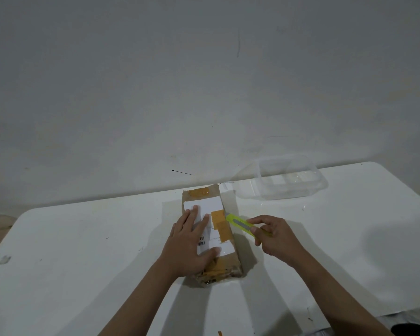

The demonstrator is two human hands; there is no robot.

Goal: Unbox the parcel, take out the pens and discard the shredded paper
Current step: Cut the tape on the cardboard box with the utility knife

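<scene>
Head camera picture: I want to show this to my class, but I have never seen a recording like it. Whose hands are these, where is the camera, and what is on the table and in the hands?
There is no machine here. A person wears one wide-angle camera on the head, looking forward and down, so you see their own two arms reaching in from below.

On the white table lies a brown cardboard parcel, taped and bearing a white label. The left hand lies flat on top of it, fingers straight, holding it steady. The right hand grips a yellow-green utility knife, whose tip meets the parcel's right edge.

Behind, near the wall, stands a clear plastic container. The parcel is not yet opened, so no pens or shredded paper show.
</scene>
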